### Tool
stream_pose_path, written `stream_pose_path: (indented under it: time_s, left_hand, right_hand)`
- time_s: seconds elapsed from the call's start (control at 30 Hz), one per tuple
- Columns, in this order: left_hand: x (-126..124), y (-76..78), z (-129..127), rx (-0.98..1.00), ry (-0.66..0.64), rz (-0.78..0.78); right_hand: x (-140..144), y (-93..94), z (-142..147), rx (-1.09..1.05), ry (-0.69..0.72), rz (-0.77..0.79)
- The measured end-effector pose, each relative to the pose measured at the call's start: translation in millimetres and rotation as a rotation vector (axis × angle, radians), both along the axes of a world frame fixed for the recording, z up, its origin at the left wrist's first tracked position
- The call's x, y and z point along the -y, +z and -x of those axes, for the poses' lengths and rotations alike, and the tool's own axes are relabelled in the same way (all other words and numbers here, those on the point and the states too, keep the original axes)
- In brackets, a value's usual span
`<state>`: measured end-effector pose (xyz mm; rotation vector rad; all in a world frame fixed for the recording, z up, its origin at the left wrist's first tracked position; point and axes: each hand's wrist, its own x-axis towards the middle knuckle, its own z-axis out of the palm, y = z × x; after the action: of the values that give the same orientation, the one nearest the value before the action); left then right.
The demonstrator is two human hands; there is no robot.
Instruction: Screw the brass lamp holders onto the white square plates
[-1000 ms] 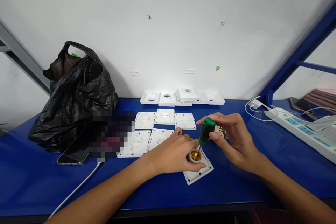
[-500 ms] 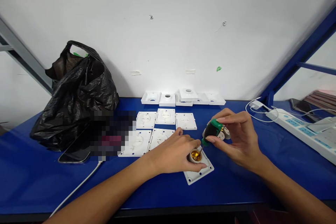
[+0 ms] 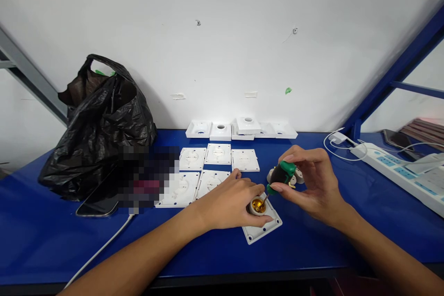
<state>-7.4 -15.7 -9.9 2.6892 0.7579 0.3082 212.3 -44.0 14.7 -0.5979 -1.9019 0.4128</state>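
Observation:
A white lamp holder with a brass inside stands on a square white base plate on the blue table. My left hand grips the holder from the left and steadies it. My right hand holds a short screwdriver with a green and black handle, tilted to the right, its tip down inside the brass socket. Small white parts lie behind my right hand, partly hidden.
Several white square plates lie in two rows behind my hands, with more white covers along the wall. A black plastic bag and a phone with a cable sit at left. A white power strip lies at right.
The screwdriver handle has tipped further right and lower while its tip stays in the socket. My right fingers have shifted round the handle. My left hand has stayed put.

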Motion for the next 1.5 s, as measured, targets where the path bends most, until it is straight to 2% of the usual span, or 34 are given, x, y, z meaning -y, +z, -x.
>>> stream_pose_path:
  time_s: [0.23, 0.53, 0.93, 1.5]
  left_hand:
    - [0.9, 5.8, -0.7, 0.005, -0.016, 0.023]
    - [0.2, 3.1, 0.2, -0.019, -0.005, 0.000]
    - [-0.2, 0.8, 0.3, 0.033, -0.010, 0.015]
    - [0.6, 4.8, -0.1, 0.024, 0.006, 0.079]
  right_hand:
    - [2.5, -3.7, -1.6, 0.134, -0.069, 0.016]
    - [1.4, 5.6, 3.3, 0.054, 0.013, 0.003]
    - [1.5, -5.2, -3.0, 0.132, -0.114, -0.051]
    - [0.6, -5.8, -3.4, 0.144, -0.110, -0.062]
